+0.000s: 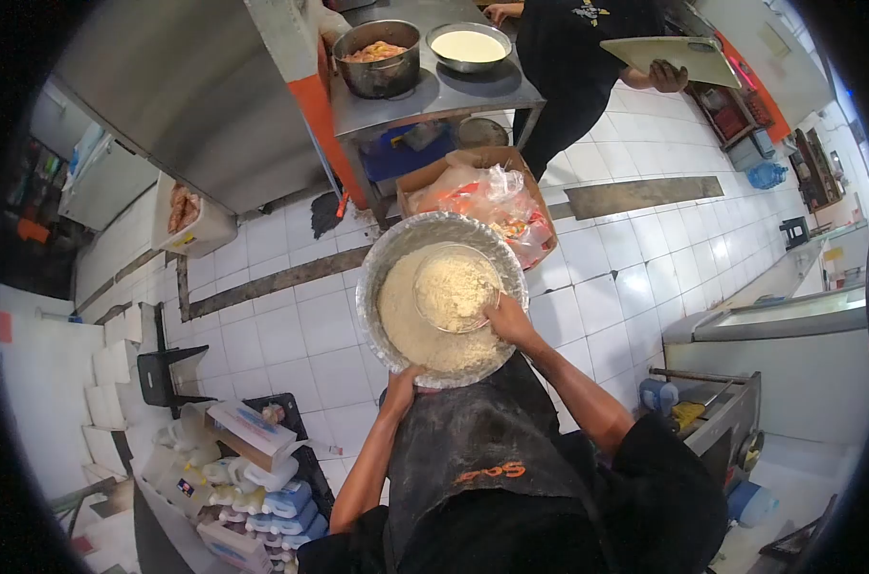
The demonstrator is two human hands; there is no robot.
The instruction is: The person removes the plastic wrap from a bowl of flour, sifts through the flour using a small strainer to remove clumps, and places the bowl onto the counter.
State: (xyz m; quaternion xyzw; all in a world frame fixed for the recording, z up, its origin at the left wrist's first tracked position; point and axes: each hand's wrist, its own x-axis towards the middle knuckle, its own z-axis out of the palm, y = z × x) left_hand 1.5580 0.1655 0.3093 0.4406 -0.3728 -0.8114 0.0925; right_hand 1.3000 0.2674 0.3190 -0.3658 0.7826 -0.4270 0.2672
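Note:
A large metal bowl (369, 304) holds pale, flour-like powder (403, 320) and rests near my lap. My left hand (402, 385) is closed on its near rim, at the lower left. Inside the bowl, my right hand (509, 320) grips the edge of a round sieve (454, 288). Crumbly yellowish powder fills the sieve, and its right edge is under my fingers. The fingertips of my left hand are partly hidden by the rim.
A steel table (444, 94) ahead bears a dark pot (381, 77) of food and a pan of white liquid (469, 48). Beneath it sits a cardboard box (415, 182) with plastic bags. A person (573, 72) in black holds a board (679, 59). Jugs (286, 507) stand lower left.

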